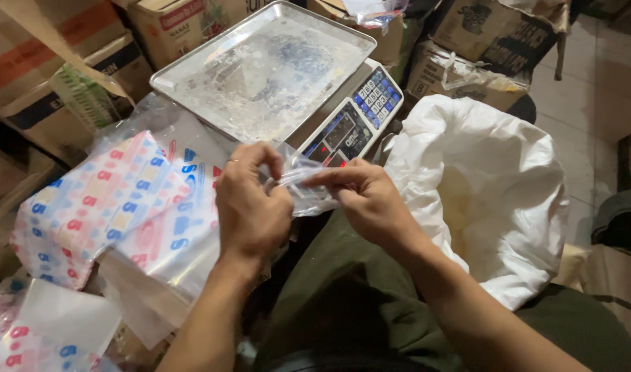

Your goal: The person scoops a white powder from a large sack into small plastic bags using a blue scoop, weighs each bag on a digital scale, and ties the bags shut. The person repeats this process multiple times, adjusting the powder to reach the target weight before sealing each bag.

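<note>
Packs [102, 207] of printed plastic bags, red and blue on white, lie heaped at the far left, and beside them your left hand [250, 203] pinches one edge of a small clear bag [303, 184], thumb and fingertips pressed together on the film. The bag hangs between both hands, just in front of the scale [343, 120], whose steel tray [264, 65] carries only a dusting of pale residue. Your right hand [367, 200] clamps the opposite edge, fingers closed on the plastic. You appear to be at the opening step, rubbing the two layers of the mouth apart; that calls for a sliding pinch from each side, then a pull outward until the mouth gapes. To the right, a white sack [488, 193] stands open at your knee. Its contents sit in shadow and cannot be made out. The bag's mouth is hidden behind your fingers, so whether it has parted cannot be told. Cardboard boxes [467, 62] crowd the background, cut off by the frame.
</note>
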